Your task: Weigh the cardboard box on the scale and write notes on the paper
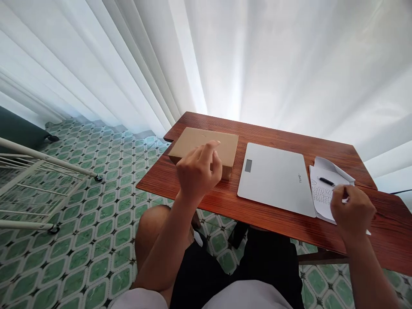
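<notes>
Left hand (198,171) hovers, fingers loosely curled and empty, flat brown cardboard box (206,143) just beyond them. Right hand (352,212) curls its fingers onto the white handwritten paper sheet (322,198), grip unclear, black pen (326,181) just past them.

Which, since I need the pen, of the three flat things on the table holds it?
The handwritten paper under the pen, by the right hand; the cardboard box and white slab carry none.
</notes>
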Tool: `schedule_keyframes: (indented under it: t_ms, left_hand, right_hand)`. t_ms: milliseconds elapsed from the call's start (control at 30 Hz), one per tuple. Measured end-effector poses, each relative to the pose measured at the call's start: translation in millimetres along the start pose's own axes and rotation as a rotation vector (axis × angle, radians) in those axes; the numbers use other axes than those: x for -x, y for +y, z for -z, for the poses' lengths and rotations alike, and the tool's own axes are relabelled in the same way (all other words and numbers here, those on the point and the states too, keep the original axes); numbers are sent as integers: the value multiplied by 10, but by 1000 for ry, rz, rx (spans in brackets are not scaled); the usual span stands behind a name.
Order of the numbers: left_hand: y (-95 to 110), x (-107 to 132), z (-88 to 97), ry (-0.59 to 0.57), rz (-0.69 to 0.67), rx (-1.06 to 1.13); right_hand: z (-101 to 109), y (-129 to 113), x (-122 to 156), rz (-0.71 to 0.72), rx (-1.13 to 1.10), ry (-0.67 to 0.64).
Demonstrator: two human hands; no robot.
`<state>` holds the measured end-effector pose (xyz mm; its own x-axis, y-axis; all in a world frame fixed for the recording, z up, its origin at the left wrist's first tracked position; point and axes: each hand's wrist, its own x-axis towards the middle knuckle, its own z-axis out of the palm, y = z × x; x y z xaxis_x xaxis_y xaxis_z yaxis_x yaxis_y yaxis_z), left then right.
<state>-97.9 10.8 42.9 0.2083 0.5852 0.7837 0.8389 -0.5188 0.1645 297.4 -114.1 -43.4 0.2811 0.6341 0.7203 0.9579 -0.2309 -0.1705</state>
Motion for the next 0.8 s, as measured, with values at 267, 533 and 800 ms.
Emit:
schedule_keyframes:
  t_ms: [267, 533, 800]
  left_hand:
    - [-417, -126, 192, -100, 304, -26]
    - [-777, -86, 154, -202, 468, -15]
    - [-971, 11, 64, -391, 592, -47]
  right_hand:
    - [-76, -1595, -97, -79, -550, -263]
    - [-309, -2344, -96, 8, -882, -501]
    - [-529, -2522, -46, -77, -881, -690]
